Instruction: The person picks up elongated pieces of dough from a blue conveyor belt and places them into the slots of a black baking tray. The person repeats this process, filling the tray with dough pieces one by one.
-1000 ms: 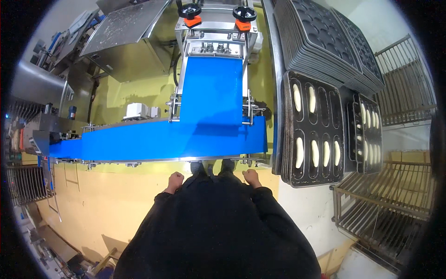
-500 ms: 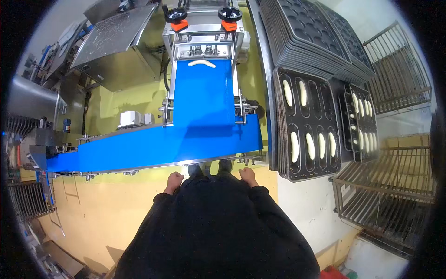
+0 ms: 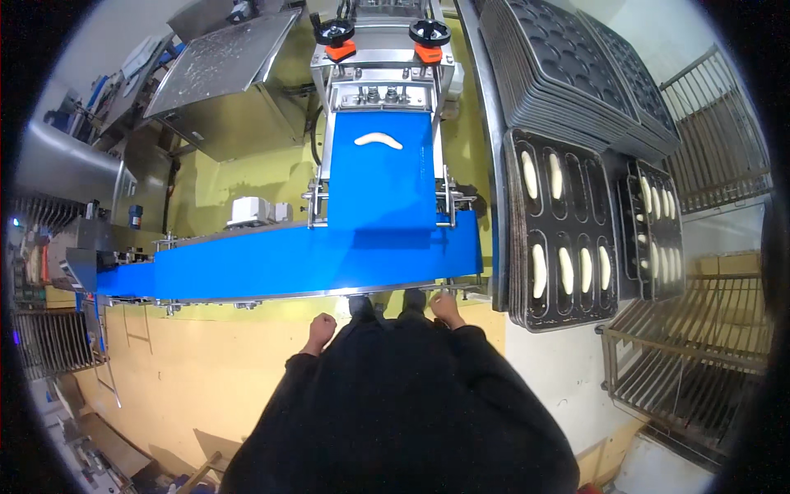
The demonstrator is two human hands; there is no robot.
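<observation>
A curved, pale dough piece [image 3: 378,141] lies crosswise on the blue feed belt [image 3: 383,185], a little below the machine's outlet. This belt meets a wider blue cross belt [image 3: 288,262] that runs left to right in front of me. My left hand [image 3: 322,327] is closed in a loose fist on the near side of the cross belt, apart from it, and nothing shows in it. Close to the belt's near edge is my right hand [image 3: 445,307], also curled closed with nothing visible in it. Whether it touches the edge I cannot tell.
To the right, a dark moulded baking tray [image 3: 568,222] tops a stack and holds several dough pieces, with bare slots at its upper right. Beyond it are another filled tray [image 3: 661,282], stacked round-mould trays [image 3: 568,49] and a wire rack [image 3: 699,346]. A steel table [image 3: 222,66] stands far left.
The dough piece has travelled down the feed belt toward me, away from the outlet. My right hand has moved slightly forward to the cross belt's edge. The whole view has shifted a little.
</observation>
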